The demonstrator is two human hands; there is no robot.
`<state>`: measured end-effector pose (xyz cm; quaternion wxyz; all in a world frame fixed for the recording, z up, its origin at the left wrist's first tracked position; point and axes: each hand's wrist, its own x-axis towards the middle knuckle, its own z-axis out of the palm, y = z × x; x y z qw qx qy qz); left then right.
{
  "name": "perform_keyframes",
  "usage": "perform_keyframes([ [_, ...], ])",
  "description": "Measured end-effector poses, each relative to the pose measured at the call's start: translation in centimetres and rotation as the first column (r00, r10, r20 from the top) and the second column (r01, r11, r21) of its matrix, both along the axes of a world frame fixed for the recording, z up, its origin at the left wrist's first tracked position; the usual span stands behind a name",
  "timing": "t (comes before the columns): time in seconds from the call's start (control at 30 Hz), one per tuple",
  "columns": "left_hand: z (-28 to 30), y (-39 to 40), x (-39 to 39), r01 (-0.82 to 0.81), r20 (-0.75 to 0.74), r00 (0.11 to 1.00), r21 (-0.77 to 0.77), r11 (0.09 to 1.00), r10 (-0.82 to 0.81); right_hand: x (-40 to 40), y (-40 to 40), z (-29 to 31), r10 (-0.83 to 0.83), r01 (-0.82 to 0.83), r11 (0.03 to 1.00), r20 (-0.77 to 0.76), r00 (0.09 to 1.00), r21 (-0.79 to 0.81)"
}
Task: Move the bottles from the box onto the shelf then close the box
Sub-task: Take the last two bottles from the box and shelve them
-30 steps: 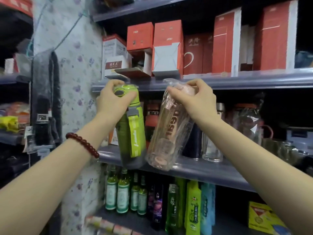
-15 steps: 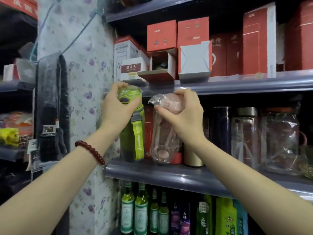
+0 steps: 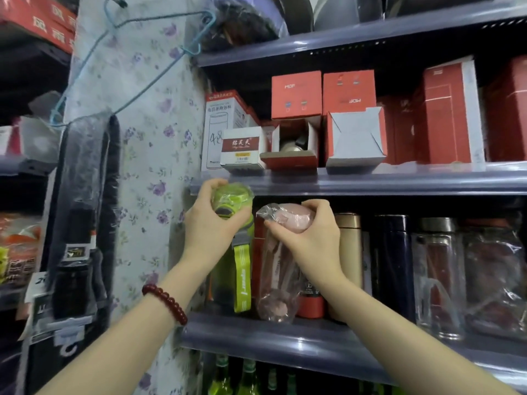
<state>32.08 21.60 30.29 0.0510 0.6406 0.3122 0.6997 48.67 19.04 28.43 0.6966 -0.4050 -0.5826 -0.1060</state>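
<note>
My left hand (image 3: 209,223) grips the cap of a lime-green bottle (image 3: 241,269) wrapped in clear plastic. It stands upright at the left end of the grey shelf (image 3: 285,334), its strap hanging down the front. My right hand (image 3: 309,238) holds the pink cap of a clear pink bottle (image 3: 278,286) in a plastic bag, right beside the green one, its base on or just above the shelf. The box is out of view.
Behind and right of the pink bottle stand a gold flask (image 3: 349,246), a dark blue flask (image 3: 392,266) and glass bottles (image 3: 439,280). Red and white cartons (image 3: 353,135) fill the shelf above. A floral-papered post (image 3: 142,172) borders the left; green bottles (image 3: 248,377) stand below.
Both bottles have moved from tilted in front of the shelf to upright in the shelf's left end. The camera has come closer and tilted up.
</note>
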Motion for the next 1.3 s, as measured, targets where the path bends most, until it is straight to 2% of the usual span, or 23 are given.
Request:
perform_keyframes([
  [0.3, -1.4, 3.0, -0.4, 0.096, 0.067, 0.994, -0.087, 0.992, -0.09, -0.2, 1.6, 0.6, 0.009, -0.012, 0.999, -0.059, 0.998, -0.042],
  [0.7, 0.2, 7.9, 0.3, 0.226, 0.236, 0.96, -0.335, 0.914, -0.151, -0.1, 5.1, 1.8, 0.056, -0.079, 0.974, -0.113, 0.992, -0.211],
  [0.8, -0.2, 8.2, 0.1, 0.314, 0.263, 0.936, -0.329, 0.891, -0.233, 0.1, 5.4, 1.1, 0.066, -0.09, 0.978, -0.13, 0.989, -0.188],
  [0.93, -1.2, 7.5, 0.6, 0.435, 0.224, 0.898, -0.321, 0.841, -0.379, 0.1, 5.2, 0.0, 0.145, -0.163, 0.971, -0.111, 0.983, -0.175],
  [1.13, -2.5, 8.1, 0.9, 0.433, 0.157, 0.901, -0.265, 0.862, -0.405, 0.2, 5.0, -1.4, 0.233, -0.24, 0.958, -0.064, 0.97, -0.159],
  [1.3, -3.1, 8.9, 0.3, 0.43, 0.175, 0.902, -0.268, 0.862, -0.395, 0.7, 5.1, -2.7, 0.258, -0.248, 0.946, 0.02, 0.966, -0.21],
])
